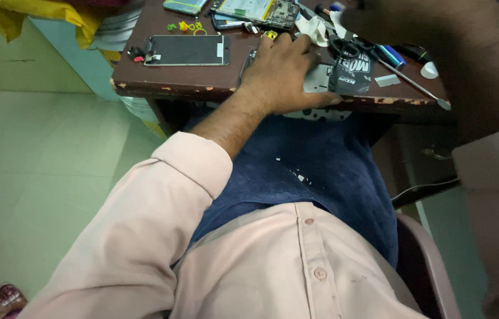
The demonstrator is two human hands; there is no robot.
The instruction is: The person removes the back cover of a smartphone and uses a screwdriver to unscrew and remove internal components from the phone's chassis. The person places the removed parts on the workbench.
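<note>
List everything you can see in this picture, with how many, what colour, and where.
Brown wooden table: one, chipped edge, top of view.
Flat black phone screen panel: one, table's left part.
Opened phone showing circuit board: one, green and black, table's far edge.
Small yellow and green plastic bits: several, beyond the screen panel.
Black printed pouch: one, beside the left hand.
Dark blue towel: one, over the lap.
Pale pink shirt: one, worn.
Left hand: flat on table edge.
Right hand: blurred, raised over table's right.

One camera sits on the person's head, looking steeply down, close over the lap and surface (202,82) edge.
</note>
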